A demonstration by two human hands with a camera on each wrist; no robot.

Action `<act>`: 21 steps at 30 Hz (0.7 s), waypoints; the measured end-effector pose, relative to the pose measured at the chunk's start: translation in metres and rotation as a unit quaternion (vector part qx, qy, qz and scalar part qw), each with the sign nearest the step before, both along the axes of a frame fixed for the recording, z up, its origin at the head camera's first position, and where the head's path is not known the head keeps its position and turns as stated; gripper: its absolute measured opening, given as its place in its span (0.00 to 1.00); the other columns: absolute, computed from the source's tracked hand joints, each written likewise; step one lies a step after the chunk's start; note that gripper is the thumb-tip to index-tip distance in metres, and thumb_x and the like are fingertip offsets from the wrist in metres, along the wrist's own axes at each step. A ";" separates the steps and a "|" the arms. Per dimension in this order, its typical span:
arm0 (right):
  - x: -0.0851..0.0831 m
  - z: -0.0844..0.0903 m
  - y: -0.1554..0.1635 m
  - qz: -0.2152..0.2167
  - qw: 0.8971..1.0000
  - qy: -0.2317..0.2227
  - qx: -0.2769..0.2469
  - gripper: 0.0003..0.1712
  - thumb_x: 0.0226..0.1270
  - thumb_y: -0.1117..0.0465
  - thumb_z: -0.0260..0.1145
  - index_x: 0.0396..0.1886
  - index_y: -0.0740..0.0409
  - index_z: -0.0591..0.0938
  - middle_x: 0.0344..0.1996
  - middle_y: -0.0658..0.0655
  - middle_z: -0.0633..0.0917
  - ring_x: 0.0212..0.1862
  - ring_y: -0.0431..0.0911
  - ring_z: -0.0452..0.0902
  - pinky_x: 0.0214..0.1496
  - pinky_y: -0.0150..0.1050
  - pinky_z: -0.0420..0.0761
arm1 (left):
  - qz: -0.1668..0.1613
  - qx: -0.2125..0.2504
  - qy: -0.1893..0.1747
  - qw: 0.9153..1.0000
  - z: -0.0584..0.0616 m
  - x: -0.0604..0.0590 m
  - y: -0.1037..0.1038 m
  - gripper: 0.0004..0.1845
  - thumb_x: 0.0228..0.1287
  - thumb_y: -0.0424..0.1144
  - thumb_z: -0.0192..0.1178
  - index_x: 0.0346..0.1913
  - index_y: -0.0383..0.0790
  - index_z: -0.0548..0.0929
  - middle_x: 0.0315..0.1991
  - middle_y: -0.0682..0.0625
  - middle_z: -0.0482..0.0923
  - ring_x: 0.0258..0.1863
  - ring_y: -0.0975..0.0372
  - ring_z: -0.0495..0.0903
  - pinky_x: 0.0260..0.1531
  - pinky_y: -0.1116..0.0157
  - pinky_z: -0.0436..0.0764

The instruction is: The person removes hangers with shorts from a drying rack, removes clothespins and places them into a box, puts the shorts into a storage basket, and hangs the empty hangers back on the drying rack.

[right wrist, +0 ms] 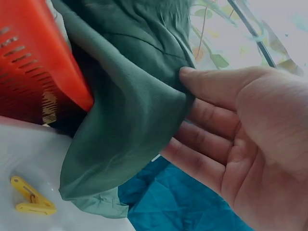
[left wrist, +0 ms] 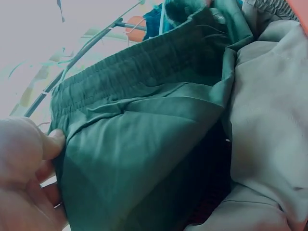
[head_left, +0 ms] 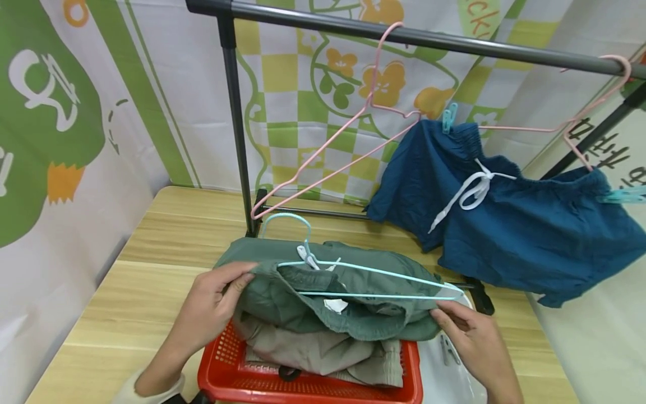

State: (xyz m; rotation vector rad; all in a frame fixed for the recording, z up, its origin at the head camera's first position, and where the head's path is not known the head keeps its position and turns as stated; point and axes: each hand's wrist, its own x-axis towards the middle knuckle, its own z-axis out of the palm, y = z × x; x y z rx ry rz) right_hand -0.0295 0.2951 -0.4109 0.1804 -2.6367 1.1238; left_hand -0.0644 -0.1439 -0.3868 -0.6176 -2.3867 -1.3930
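Green shorts [head_left: 282, 297] with an elastic waistband are stretched sideways above the red basket. A light blue hanger [head_left: 383, 274] lies partly inside their waist, its hook pointing up and away. The left hand [head_left: 214, 306] pinches the waistband's left end between thumb and fingers; the left wrist view shows the thumb on the green cloth [left wrist: 120, 139]. At the opposite end the right hand [head_left: 474, 339] pinches the cloth near the hanger's right tip. In the right wrist view, that thumb and fingers grip the fabric edge [right wrist: 139, 106]. A white label shows inside the waist.
Beige-grey clothing [head_left: 328, 348] lies in the red basket [head_left: 303, 390]. A white tray [head_left: 436, 373] with clothespins, one a yellow clothespin [right wrist: 32, 197], stands to its right. Behind, a black rack [head_left: 323, 21] carries a bare pink hanger [head_left: 323, 151] and blue shorts [head_left: 515, 224] clipped to another.
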 end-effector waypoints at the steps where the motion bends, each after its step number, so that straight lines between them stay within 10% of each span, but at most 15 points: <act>1: 0.001 0.001 0.000 0.010 1.000 0.001 -0.008 0.12 0.68 0.72 0.70 0.50 0.65 0.88 0.43 0.56 0.90 0.43 0.32 0.84 0.42 0.21 0.80 | -0.003 -0.006 0.000 1.000 0.000 0.000 0.000 0.14 0.71 0.23 0.61 0.53 0.39 0.89 0.49 0.54 0.87 0.49 0.60 0.85 0.50 0.70 0.81; 12: 0.003 0.014 0.002 0.026 0.997 0.030 -0.060 0.14 0.78 0.74 0.58 0.57 0.69 0.83 0.47 0.48 0.88 0.44 0.35 0.86 0.45 0.27 0.83 | -0.029 -0.064 -0.010 0.997 -0.001 -0.001 0.001 0.13 0.71 0.24 0.61 0.54 0.36 0.89 0.51 0.50 0.87 0.51 0.56 0.85 0.50 0.51 0.84; 21: 0.002 0.019 -0.005 0.137 0.987 -0.003 -0.087 0.16 0.77 0.76 0.56 0.56 0.66 0.85 0.47 0.54 0.89 0.50 0.40 0.84 0.52 0.28 0.81 | -0.038 -0.083 -0.029 0.995 -0.003 -0.001 0.003 0.11 0.73 0.28 0.62 0.52 0.40 0.90 0.49 0.54 0.87 0.51 0.59 0.85 0.51 0.52 0.84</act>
